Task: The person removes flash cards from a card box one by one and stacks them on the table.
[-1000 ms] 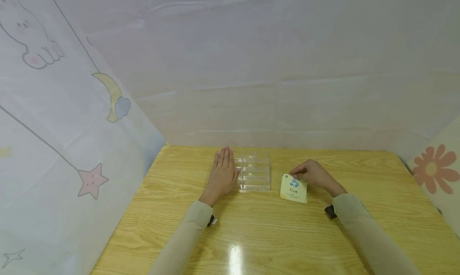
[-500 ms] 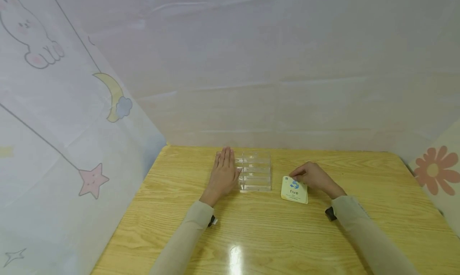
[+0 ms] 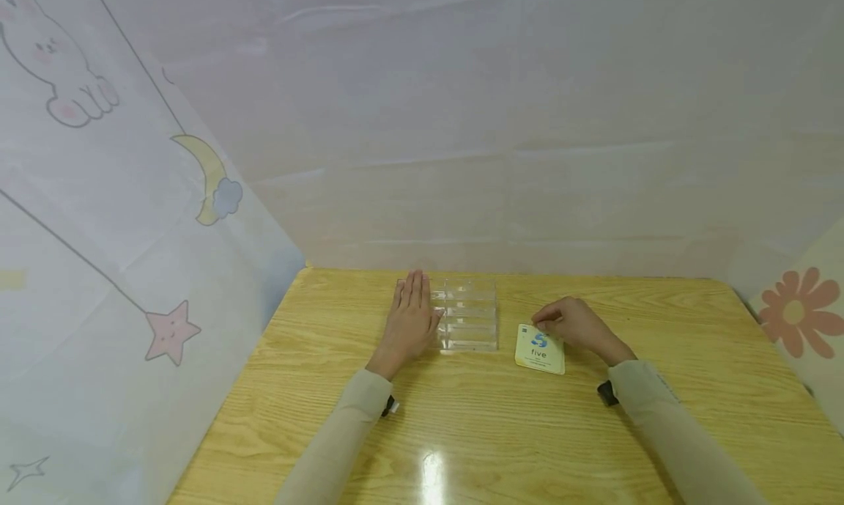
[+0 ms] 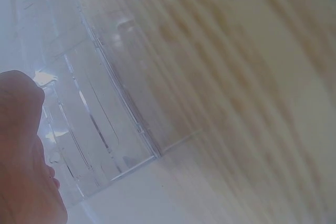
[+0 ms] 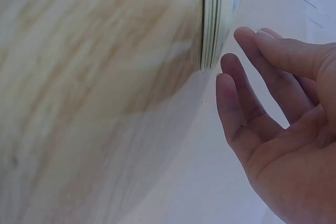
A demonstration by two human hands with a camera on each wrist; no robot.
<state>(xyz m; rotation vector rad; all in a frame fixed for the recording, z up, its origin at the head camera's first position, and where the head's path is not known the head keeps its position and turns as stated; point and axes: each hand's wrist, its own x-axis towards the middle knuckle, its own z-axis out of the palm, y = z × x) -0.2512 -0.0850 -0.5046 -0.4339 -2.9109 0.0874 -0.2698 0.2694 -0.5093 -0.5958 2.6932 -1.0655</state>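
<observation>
In the head view my left hand lies with long, straight fingers over the left part of a clear plastic compartment box. The left wrist view shows the box's walls and dividers beside this hand. To the right of the box lies a stack of square yellow number cards; a blue 5 and the word "five" show on top. My right hand has its thumb and fingertips at the stack's upper right edge. In the right wrist view, its relaxed fingers are slightly bent near the card edges.
Both forearms reach across a wooden table. A pale cloth wall rises right behind the table's back edge. More cloth, printed with a moon, star and rabbit, stands at the left; a printed flower shows at the right.
My right fingers have shifted slightly at the top of the cards, and the stack's edges sit more evenly than before. The left hand and the box have stayed in place.
</observation>
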